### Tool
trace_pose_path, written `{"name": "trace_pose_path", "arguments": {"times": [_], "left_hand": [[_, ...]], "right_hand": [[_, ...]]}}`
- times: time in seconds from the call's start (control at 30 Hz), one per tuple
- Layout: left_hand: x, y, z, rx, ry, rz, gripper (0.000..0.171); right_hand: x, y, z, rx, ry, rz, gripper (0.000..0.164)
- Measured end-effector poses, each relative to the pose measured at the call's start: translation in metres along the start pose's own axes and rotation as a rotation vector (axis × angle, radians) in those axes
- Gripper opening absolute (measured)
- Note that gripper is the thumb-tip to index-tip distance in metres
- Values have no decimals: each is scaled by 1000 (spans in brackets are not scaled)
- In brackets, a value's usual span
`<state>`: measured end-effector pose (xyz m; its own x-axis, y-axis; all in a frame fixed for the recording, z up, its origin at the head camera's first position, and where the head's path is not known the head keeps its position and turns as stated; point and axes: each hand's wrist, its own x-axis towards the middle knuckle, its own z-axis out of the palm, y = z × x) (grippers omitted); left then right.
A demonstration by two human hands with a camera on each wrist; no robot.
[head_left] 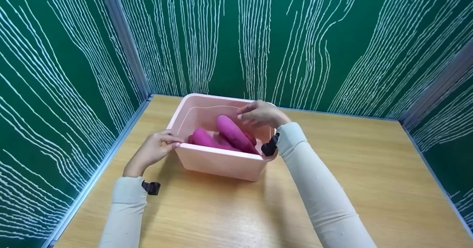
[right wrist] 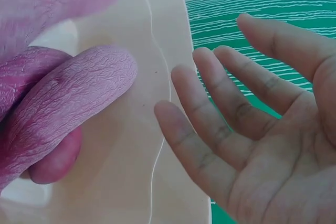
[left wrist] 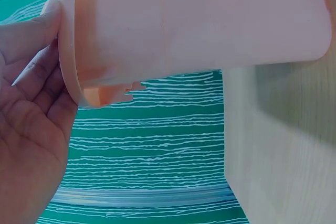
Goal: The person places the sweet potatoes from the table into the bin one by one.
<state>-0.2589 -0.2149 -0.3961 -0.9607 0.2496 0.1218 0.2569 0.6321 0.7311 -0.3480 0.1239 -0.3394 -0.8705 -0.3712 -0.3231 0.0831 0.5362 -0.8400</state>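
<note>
A pink plastic bin [head_left: 218, 163] stands on the table, with several long magenta eggplants [head_left: 236, 135] lying in it. Their skin looks wrinkled in the right wrist view, where one eggplant [right wrist: 79, 93] rests across others with its rounded end toward my hand. My left hand [head_left: 157, 148] pinches the bin's rim at the near left corner; the left wrist view has the thumb and fingers of that hand [left wrist: 31, 103] right at the rim. Over the bin's right side hovers my right hand [head_left: 262, 114], fingers loosely extended and holding nothing, apart from the eggplants.
The wooden table [head_left: 362, 174] extends to the right and in front of the bin. Green panels [head_left: 229, 37] with white wavy lines rise behind and at both sides, framed by grey posts [head_left: 125, 37]. A black wrist camera [head_left: 271, 144] overlaps the bin's near right corner.
</note>
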Motion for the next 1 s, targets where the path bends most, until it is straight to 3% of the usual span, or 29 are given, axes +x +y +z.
{"name": "trace_pose_path", "arguments": {"times": [0.17,0.4,0.77,1.0], "left_hand": [[1,-2,0,3,0,-14,19],[2,-6,2,47,36,74,14],[5,-3,-2,54,5,34,15],[7,4,-10,100,-69,9,18]], "right_hand": [[-2,3,-3,-7,-3,-2,37],[-7,5,-10,-1,-4,-32,38],[-13,9,-19,7,18,-34,35],[-19,12,-26,7,45,-31,34]]}}
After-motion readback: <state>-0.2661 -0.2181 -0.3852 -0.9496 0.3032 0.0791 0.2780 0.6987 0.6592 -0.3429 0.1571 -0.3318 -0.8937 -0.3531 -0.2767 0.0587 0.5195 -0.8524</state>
